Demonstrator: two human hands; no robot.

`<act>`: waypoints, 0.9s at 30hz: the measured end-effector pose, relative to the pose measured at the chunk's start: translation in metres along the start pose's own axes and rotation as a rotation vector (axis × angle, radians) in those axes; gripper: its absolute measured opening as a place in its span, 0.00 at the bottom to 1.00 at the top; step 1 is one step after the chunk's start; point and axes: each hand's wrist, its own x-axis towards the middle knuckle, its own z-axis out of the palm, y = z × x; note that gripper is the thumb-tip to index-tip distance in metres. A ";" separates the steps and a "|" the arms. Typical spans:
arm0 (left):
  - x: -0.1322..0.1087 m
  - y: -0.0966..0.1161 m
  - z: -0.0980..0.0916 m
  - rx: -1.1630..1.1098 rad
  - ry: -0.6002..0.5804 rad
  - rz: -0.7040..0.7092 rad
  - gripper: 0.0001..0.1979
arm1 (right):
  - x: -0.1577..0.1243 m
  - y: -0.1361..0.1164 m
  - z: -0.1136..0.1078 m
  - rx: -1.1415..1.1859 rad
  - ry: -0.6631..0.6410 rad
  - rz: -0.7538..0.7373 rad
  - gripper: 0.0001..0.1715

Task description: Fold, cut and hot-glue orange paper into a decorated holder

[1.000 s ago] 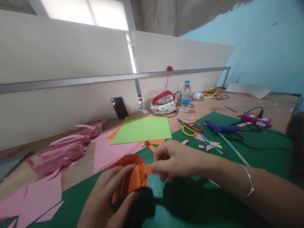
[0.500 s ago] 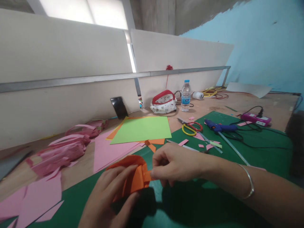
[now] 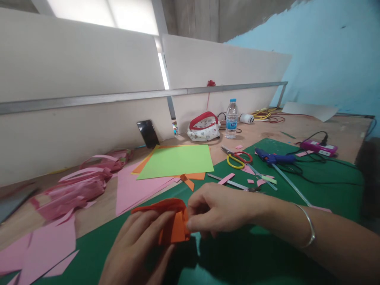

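Observation:
A folded orange paper piece (image 3: 175,227) is held low over the green cutting mat (image 3: 97,245). My left hand (image 3: 139,237) grips it from the left, fingers over the top and thumb below. On its right edge my right hand (image 3: 213,208) is closed, with thumb and forefinger pinching an orange flap that the fingers mostly hide. A small orange paper scrap (image 3: 187,183) lies just beyond my hands.
Green (image 3: 178,160) and pink paper sheets (image 3: 139,190) lie ahead. Scissors (image 3: 236,158), a blue glue gun (image 3: 274,157) and paper scraps are at right. Pink paper bags (image 3: 80,192) lie left. Behind stand a phone (image 3: 148,133), a pouch (image 3: 204,128) and a water bottle (image 3: 231,120).
My right hand has shifted slightly left and closer against the orange paper piece. The orange strip that showed between its fingers and the piece is now mostly covered.

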 end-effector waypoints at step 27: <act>0.002 0.005 -0.005 0.044 -0.029 -0.017 0.16 | 0.004 0.000 0.009 -0.552 0.123 -0.137 0.10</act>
